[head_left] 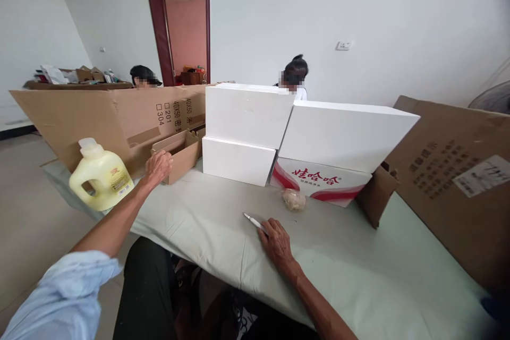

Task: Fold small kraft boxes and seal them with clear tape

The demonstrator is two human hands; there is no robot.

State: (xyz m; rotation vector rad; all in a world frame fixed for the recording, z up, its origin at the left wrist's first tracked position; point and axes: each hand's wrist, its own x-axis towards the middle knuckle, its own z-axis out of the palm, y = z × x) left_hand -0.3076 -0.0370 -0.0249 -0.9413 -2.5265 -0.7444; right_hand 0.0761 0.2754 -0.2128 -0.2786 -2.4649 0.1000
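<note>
My left hand [158, 168] is closed at the near left end of a small open cardboard box [184, 162]. Its fingertips are partly hidden, and the inside of that box shows only in part. On the green tablecloth, my right hand [278, 241] rests with its fingers closed round a slim white pen [253, 220], whose tip points left and away from me. Beyond this hand lies a clear plastic bag [294, 200] with something pale in it, in front of a white carton with red lettering [324, 179].
A pale yellow detergent jug [104, 172] stands left of my forearm. White boxes [247, 117] are stacked across the cloth-covered table [191, 212]. Large brown cardboard panels [458, 170] edge the right and left sides. Two people [295, 71] sit behind the boxes.
</note>
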